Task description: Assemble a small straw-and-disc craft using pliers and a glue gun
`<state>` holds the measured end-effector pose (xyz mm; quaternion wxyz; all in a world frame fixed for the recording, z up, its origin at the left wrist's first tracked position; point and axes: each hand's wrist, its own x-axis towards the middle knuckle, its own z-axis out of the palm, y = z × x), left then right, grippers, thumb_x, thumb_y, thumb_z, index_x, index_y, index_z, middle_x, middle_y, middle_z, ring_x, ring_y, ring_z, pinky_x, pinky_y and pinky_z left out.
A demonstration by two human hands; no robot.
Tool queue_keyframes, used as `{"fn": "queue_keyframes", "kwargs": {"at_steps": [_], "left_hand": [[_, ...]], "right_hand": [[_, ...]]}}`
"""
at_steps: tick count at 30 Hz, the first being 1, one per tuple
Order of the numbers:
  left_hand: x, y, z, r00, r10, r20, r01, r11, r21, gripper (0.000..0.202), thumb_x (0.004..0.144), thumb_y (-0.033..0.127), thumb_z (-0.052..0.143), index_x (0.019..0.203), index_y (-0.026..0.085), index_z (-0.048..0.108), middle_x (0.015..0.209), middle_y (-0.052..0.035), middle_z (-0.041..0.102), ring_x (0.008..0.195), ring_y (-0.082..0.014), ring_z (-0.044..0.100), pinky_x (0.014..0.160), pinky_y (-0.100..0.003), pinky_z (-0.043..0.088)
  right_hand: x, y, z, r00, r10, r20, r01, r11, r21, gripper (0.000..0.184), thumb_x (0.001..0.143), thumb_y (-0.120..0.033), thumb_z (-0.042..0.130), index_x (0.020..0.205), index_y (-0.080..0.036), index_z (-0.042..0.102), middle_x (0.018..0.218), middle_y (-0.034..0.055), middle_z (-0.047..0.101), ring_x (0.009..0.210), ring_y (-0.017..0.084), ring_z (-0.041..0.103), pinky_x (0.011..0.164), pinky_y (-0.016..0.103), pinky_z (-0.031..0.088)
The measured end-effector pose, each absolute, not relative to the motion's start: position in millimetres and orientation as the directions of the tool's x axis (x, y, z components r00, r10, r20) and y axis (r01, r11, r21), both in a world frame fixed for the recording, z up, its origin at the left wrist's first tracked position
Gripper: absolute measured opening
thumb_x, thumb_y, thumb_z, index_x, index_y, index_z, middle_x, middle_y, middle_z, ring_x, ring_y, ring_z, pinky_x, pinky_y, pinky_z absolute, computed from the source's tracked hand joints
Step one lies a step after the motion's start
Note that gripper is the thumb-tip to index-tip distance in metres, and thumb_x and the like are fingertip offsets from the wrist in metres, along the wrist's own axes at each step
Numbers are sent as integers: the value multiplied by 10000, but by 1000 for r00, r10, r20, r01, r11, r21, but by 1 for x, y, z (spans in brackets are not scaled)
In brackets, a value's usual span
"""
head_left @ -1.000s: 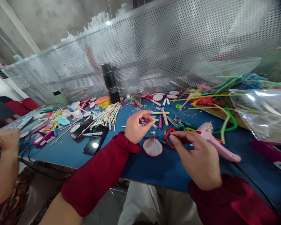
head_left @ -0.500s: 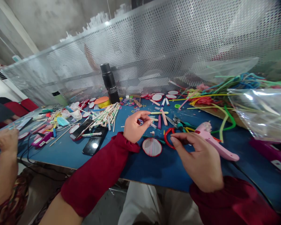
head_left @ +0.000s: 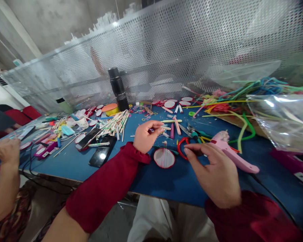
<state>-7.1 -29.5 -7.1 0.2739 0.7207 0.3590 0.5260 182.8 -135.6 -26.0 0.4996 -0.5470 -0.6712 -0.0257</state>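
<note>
Blue-topped workbench [head_left: 154, 183], littered towards its back edge. Right hand [head_left: 215, 171], near front edge: thumb and forefinger tips narrowly set; cannot tell whether gripping. Pink plastic glue gun [head_left: 236, 156] just beside it. Left hand [head_left: 145, 136], farther from front edge: fingertips narrow, hold unclear. White round disc with red rim [head_left: 169, 158] near front edge, between hands. Glossy red loop [head_left: 179, 148] at right fingertips, contact uncertain.
</note>
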Motion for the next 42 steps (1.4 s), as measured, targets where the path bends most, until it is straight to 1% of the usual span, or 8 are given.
{"fn": "queue_keyframes", "kwargs": {"at_steps": [8, 14, 20, 28, 32, 35, 39, 42], "left_hand": [[-6, -28, -8, 167, 844, 510, 165, -534, 830, 181, 808, 237, 738, 978, 177, 727, 828, -35, 744, 738, -139, 684, 676, -247, 530], [-8, -23, -13, 170, 882, 439, 97, -458, 883, 267, 763, 250, 782, 1003, 160, 708, 845, -45, 736, 747, -138, 677, 702, -262, 530], [-10, -22, -12, 184, 902, 391, 71, -409, 910, 325, 734, 236, 802, 1029, 157, 690, 865, -48, 748, 768, -137, 683, 698, -255, 511], [-9, -25, -9, 181, 915, 362, 26, -372, 928, 322, 718, 249, 818, 1000, 159, 690, 847, -46, 749, 768, -142, 690, 707, -263, 513], [-11, -22, -10, 162, 928, 335, -20, -337, 941, 340, 696, 286, 835, 978, 157, 695, 849, -43, 745, 798, -150, 696, 738, -274, 526], [-12, -20, -9, 138, 944, 301, -69, -294, 953, 360, 678, 289, 846, 976, 155, 694, 841, -36, 737, 804, -150, 694, 740, -275, 527], [-11, -20, -6, 133, 960, 248, -151, -228, 962, 381, 663, 281, 862, 977, 155, 689, 839, -31, 729, 802, -148, 691, 757, -290, 530], [-7, -25, -3, 164, 959, 230, -218, -193, 957, 411, 633, 267, 886, 972, 152, 686, 827, -30, 724, 799, -146, 685, 780, -305, 533]], "right_hand": [[147, -152, -33, 11, 812, 584, 976, 118, -183, 458, 853, -536, 652, 1110, -158, 624, 991, 124, 680, 930, 312, 603, 814, 423, 403], [122, -151, -36, -55, 806, 590, 997, 80, -17, 642, 838, -662, 582, 1170, -113, 598, 954, 161, 633, 864, 315, 542, 737, 422, 350], [115, -144, -33, -73, 833, 548, 996, 88, 0, 742, 813, -676, 585, 1242, -71, 588, 939, 188, 607, 824, 335, 522, 691, 435, 336], [113, -142, -33, -54, 858, 511, 993, 98, -60, 560, 866, -474, 569, 1254, -69, 572, 938, 187, 628, 855, 351, 564, 706, 443, 350], [119, -145, -34, -18, 842, 539, 971, 143, -191, 537, 829, -442, 628, 1257, -124, 561, 1017, 166, 666, 947, 350, 610, 803, 463, 411], [135, -148, -34, 40, 846, 532, 855, 246, -457, 577, 804, -511, 665, 1264, -182, 550, 1116, 147, 678, 1014, 337, 638, 870, 476, 465], [160, -147, -30, 143, 919, 367, 330, 306, -893, 535, 826, -544, 652, 1260, -244, 563, 1226, 128, 665, 1093, 310, 651, 895, 459, 527], [170, -145, -23, 147, 967, 207, -202, 235, -951, 344, 879, -535, 562, 1121, -298, 621, 1179, 110, 697, 1057, 319, 687, 854, 489, 566]]}}
